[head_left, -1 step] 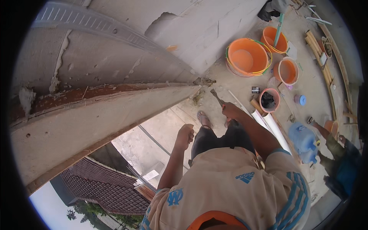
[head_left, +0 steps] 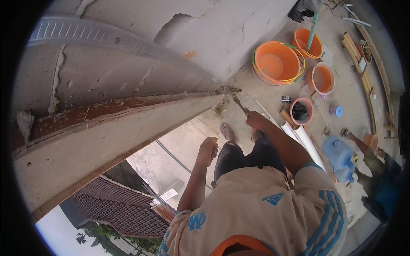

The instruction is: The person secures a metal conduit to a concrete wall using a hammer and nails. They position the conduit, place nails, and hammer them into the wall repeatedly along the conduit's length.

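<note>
My right hand (head_left: 255,120) is closed round the handle of a narrow, scraper-like hand tool (head_left: 240,105) with a widened dark tip. The tip points at the far end of a long pale beam or frame (head_left: 128,123), beside rough crumbly debris (head_left: 227,90) at the wall's base; I cannot tell whether it touches. My left hand (head_left: 208,149) is closed, held before my left thigh, near the beam's lower edge. Anything inside its fingers is hidden.
Orange buckets (head_left: 300,67) stand on the concrete floor to the right, near a pink pail (head_left: 312,108) holding black material. White pipes (head_left: 308,145), a blue water jug (head_left: 337,153) and bamboo poles (head_left: 361,77) lie farther right. Another person (head_left: 382,179) is at the right edge.
The tool in my right hand has shifted slightly up and left, its tip nearer the debris at the beam's end. My left hand stays closed in nearly the same place.
</note>
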{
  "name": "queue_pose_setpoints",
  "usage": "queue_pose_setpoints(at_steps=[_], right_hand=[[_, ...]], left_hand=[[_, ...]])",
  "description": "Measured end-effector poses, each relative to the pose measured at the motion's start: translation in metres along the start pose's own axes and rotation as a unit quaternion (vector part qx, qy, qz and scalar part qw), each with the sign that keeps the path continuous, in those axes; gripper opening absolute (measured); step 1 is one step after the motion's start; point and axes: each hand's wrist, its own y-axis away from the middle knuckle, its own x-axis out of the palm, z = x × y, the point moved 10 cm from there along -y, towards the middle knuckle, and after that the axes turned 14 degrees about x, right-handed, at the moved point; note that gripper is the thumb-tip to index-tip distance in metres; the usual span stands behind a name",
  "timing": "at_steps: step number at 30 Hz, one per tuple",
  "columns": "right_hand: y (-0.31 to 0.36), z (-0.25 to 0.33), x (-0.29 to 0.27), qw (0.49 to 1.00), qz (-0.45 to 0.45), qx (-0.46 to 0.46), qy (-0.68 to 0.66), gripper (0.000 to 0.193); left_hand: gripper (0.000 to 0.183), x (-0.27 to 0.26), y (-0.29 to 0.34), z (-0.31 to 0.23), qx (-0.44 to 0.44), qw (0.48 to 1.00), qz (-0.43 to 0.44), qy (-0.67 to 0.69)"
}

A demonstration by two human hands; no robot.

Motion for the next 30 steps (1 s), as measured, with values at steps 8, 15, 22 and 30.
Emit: queue_pose_setpoints(at_steps=[8,15,22,30], right_hand=[[-0.132,0.096,-0.042,0.985,-0.067,-0.146,0.071,0.072],[-0.135,0.11,-0.045,0.987,0.036,-0.083,0.135,0.059],[-0.141,0.108,-0.053,0.954,-0.128,-0.153,0.223,0.056],[-0.163,0.076,0.005,0.911,0.321,-0.028,-0.258,0.036]], left_hand=[[0.029,0.065,-0.128,-0.051,0.075,0.995,-0.064,0.013],[0.031,0.064,-0.209,-0.129,0.218,0.954,-0.195,-0.061],[0.033,0.05,-0.233,-0.172,0.305,0.831,-0.272,-0.378],[0.032,0.046,-0.236,-0.178,0.324,0.815,-0.282,-0.389]])
